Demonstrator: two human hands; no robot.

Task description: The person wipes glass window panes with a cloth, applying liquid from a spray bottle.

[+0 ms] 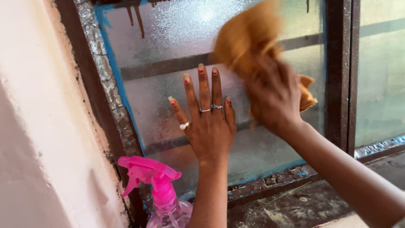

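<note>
1. The left hand (209, 122) lies flat on the pane (168, 55), fingers spread and pointing up, holding nothing. Rings sit on three of its fingers.
2. The right hand (272, 99) is closed around a bunched orange cloth (247, 36) and presses it against the pane. Both hand and cloth are blurred, so the exact grip is hard to read.
3. The cloth sits up and to the right of the left hand. Most of it bulges above the right hand's knuckles, and a smaller fold sticks out to the right, near the frame (337, 71).
4. The two hands are just beside each other, the left little finger close to the right hand's edge. I cannot tell whether they touch.
5. The pane is frosted and textured, with blue along its left and bottom edges. Open glass lies to the left of the left hand and above it, up to the dark drips at the top.
6. The dark frame's upright closes the pane on the right, close to the cloth. A second pane (379, 76) lies beyond it.
7. A pink spray bottle (158, 190) stands at the lower left, just beside the left forearm and against the frame's left side.
8. A pale wall (38, 126) fills the left. The sill (303, 202) below is dark and mottled.
</note>
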